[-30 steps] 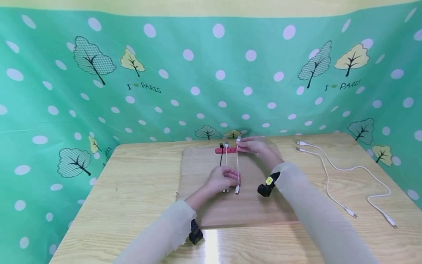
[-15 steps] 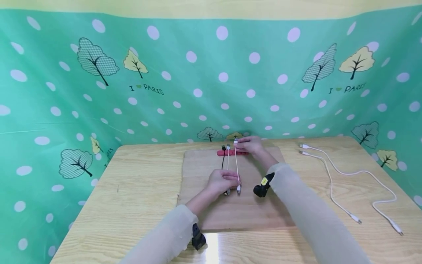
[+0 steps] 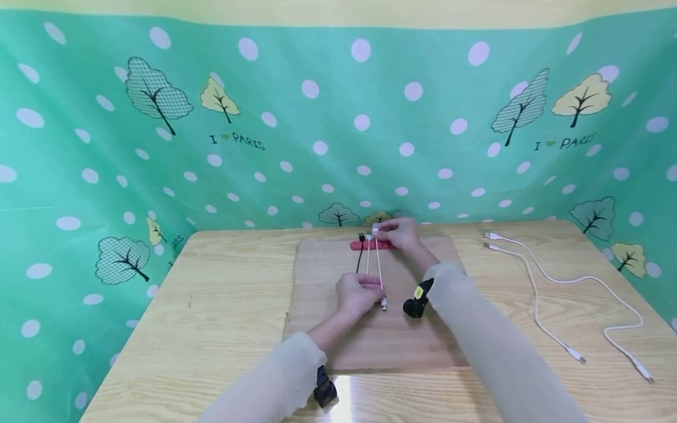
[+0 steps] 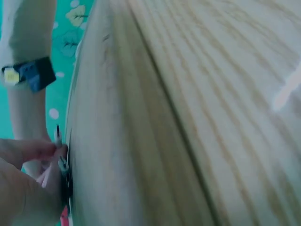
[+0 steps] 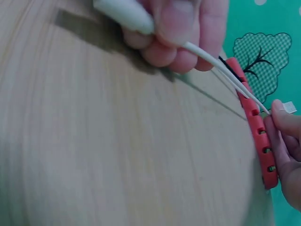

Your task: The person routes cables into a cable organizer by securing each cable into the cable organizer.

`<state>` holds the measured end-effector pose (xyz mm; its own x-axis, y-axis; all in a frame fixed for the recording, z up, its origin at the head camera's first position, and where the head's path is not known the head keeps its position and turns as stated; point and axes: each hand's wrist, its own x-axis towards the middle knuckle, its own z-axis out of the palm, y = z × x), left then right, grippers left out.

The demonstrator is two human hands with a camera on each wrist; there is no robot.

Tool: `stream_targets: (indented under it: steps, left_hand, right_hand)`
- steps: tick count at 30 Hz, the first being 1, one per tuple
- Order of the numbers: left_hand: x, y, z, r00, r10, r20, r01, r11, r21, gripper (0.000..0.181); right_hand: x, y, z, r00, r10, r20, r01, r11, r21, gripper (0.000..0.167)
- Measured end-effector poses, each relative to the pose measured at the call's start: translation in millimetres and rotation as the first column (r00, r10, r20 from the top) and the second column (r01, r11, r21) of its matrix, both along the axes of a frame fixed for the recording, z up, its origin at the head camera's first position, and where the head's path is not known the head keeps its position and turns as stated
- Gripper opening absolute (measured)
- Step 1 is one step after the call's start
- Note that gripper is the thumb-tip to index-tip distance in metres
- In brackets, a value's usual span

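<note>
Both hands hold a short white USB cable (image 3: 378, 261), stretched taut above a wooden board (image 3: 338, 346). My left hand (image 3: 357, 292) pinches it close to its near connector. At the far end, my right hand (image 3: 400, 234) pinches the cable just below its USB plug, over a red cable holder (image 5: 257, 129) with open slots. To the left, a black cable (image 3: 360, 257) and another white cable (image 3: 368, 254) run from the holder; their near ends are hidden by the left hand. In the right wrist view the held cable crosses the holder's edge at a slot; whether it is seated I cannot tell.
Two longer white cables (image 3: 535, 294) (image 3: 587, 278) lie on the table's right side. A green dotted curtain (image 3: 296, 141) hangs directly behind the table's back edge. The board lies flat on the wooden table (image 3: 227, 294).
My right hand has shifted left with the plug end, bringing it nearer to the other two cables. The left hand still pinches the near end, and the view has shifted slightly.
</note>
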<state>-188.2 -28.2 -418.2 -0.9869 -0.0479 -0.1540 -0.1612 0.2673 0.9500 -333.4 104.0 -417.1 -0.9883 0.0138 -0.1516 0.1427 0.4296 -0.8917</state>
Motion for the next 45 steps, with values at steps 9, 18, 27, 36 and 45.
stream_targets:
  steps: [9, 18, 27, 36, 45]
  left_hand:
    - [1.0, 5.9, -1.6, 0.997, 0.060, -0.058, -0.062, 0.997, -0.046, 0.016]
    - [2.7, 6.0, 3.0, 0.999, 0.024, 0.049, -0.019, 0.994, -0.106, 0.014]
    - [-0.7, 4.7, 12.8, 0.999, -0.006, 0.044, 0.013, 0.988, -0.156, 0.013]
    - [2.1, 0.9, 19.0, 0.999, -0.035, 0.021, 0.038, 0.986, -0.164, 0.018]
    - [6.9, -2.5, 24.9, 0.998, -0.058, -0.012, 0.054, 0.975, -0.216, 0.024]
  right_hand:
    - [4.6, -9, 3.2, 0.996, -0.005, -0.086, 0.023, 0.976, 0.217, 0.028]
    - [4.6, -11, 6.3, 0.997, -0.067, 0.023, 0.060, 0.972, 0.228, 0.027]
    - [3.1, -8, 12.4, 0.998, -0.006, 0.070, -0.004, 0.991, 0.135, 0.028]
    - [6.3, -9, 18.6, 0.998, 0.006, 0.064, -0.013, 0.993, 0.121, 0.026]
    - [11.0, -7, 21.3, 0.999, 0.033, 0.019, -0.036, 0.983, 0.178, 0.029]
